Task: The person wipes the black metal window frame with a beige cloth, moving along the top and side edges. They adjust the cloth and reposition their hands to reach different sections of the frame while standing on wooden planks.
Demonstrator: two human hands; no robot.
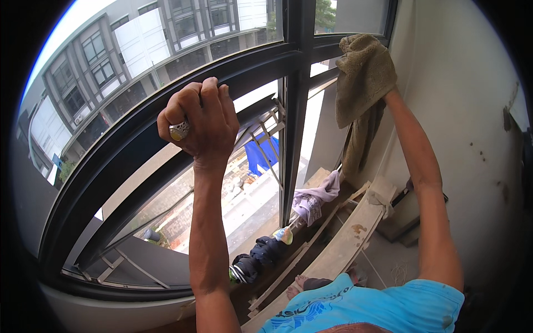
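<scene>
Brn cloth (365,80) prob. hides R fingers.

We got lots of daylight from o/s, w/ the sky (83,12) and pavement (258,202) blown out nearly white. The window frame (300,28) went v. dark against that glare. On the R, the wall (455,83) had softer, dimmer light, & the floor (388,261) below sat in shade. Fisheye bent the frame + bldg (100,50) into curves, w/ black corners and a bluish fringe upper L. Close stuff looked fairly sharp tho.
</scene>
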